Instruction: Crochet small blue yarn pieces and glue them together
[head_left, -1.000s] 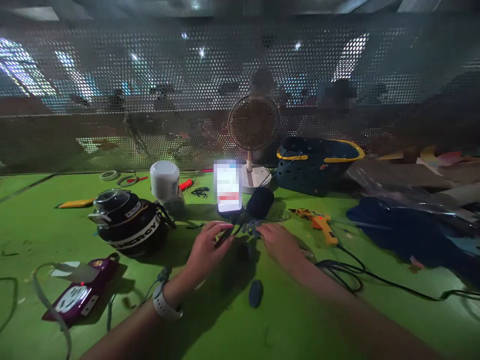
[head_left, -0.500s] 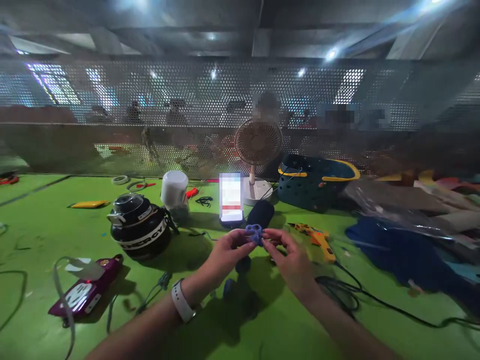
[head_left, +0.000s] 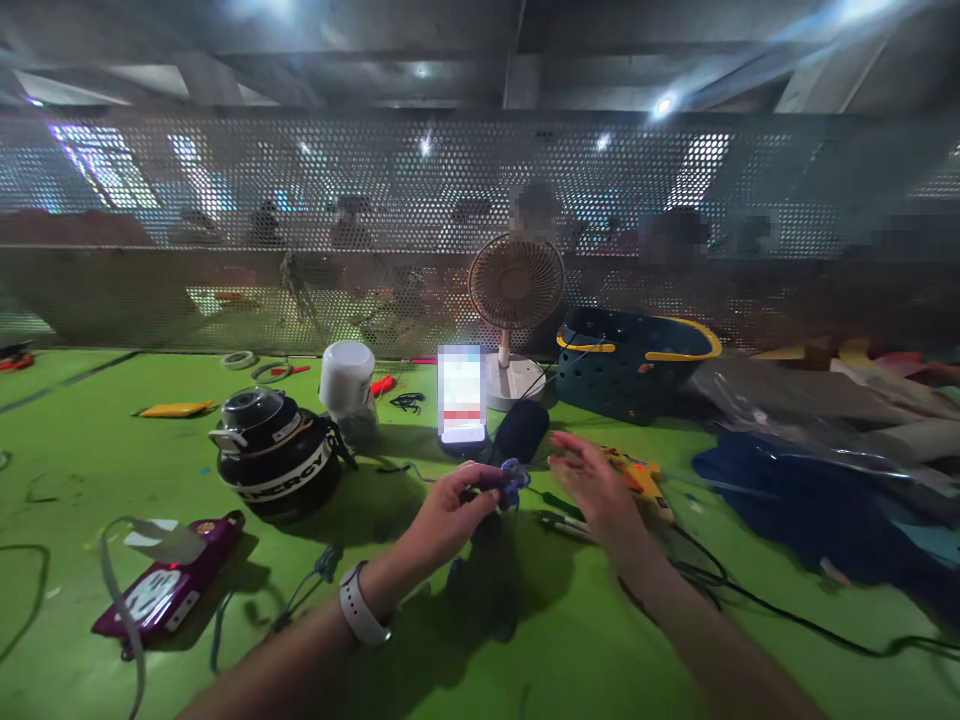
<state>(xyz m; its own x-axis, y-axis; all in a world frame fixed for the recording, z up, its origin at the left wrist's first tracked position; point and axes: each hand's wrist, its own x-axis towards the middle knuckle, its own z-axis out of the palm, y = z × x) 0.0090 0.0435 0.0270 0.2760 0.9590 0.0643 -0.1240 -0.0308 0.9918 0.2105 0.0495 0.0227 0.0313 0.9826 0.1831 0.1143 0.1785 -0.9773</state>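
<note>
Because the left hand (head_left: 450, 508) covers its near side, only part of the small looped blue-purple yarn piece (head_left: 515, 483) shows; it is pinched between that thumb and the fingers, raised over the green table (head_left: 172, 465). The right hand (head_left: 606, 505) is apart from it, fingers loosely parted and gripping nothing that shows. This hand hides the nozzle of the yellow glue gun (head_left: 646, 482) and the right-hand ends of a green-handled tool (head_left: 559, 503) and a pale slender tool, too blurred to name. The phone's screen (head_left: 462, 395) is pixelated, and the dark rounded bundle (head_left: 523, 432) beside it shows no detail. Shadow below the hands makes the dark shapes there hard to tell. Figures behind the perforated panel (head_left: 360, 180) are dim or pixelated.

Half a second ago, both hands pinched the yarn piece; since then the right one has let go and shifted right, over the tools.
</note>
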